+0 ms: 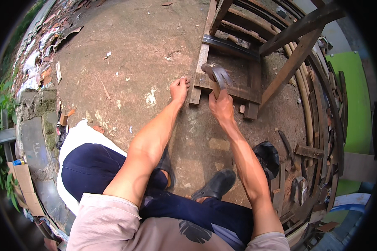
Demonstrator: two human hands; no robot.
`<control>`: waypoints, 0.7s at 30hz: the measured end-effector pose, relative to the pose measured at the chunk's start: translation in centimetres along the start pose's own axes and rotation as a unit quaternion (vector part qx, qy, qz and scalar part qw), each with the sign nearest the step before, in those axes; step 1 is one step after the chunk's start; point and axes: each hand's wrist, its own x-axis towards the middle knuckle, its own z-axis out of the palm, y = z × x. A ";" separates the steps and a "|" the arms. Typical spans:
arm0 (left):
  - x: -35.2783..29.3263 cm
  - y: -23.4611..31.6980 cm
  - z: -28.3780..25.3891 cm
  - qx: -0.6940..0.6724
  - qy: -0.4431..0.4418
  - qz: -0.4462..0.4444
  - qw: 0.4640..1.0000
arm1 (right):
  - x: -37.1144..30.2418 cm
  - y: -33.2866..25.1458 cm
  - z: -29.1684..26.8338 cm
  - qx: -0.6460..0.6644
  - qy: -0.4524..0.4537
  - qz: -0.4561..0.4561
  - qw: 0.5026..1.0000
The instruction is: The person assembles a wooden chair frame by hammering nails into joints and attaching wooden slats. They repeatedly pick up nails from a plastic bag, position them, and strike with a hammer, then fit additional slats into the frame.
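My right hand (222, 104) is wrapped round the handle of a claw hammer (218, 75), its metal head raised over the near end of a wooden frame (228, 87). The frame is built of dark, weathered boards and lies on the ground, with uprights and slanting braces on its right. Just left of the frame's near corner, my left hand (180, 89) is closed, its fingers curled together. Whatever those fingers may hold is too small or hidden to make out. A small wood block (242, 108) sits by the frame's near edge.
Long timber pieces (316, 108) are piled along the right, beside a green panel (351, 100). A black plastic bag (267, 159) lies right of my shoe (215, 185). On the left stands a low block wall (35, 129), with rubble beyond it. Wood scraps dot the concrete ground (125, 54).
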 end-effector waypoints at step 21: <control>-7.9 -2.7 -2.1 0.349 0.053 0.246 0.903 | 0.1 -1.8 -1.5 0.049 0.079 -0.091 0.992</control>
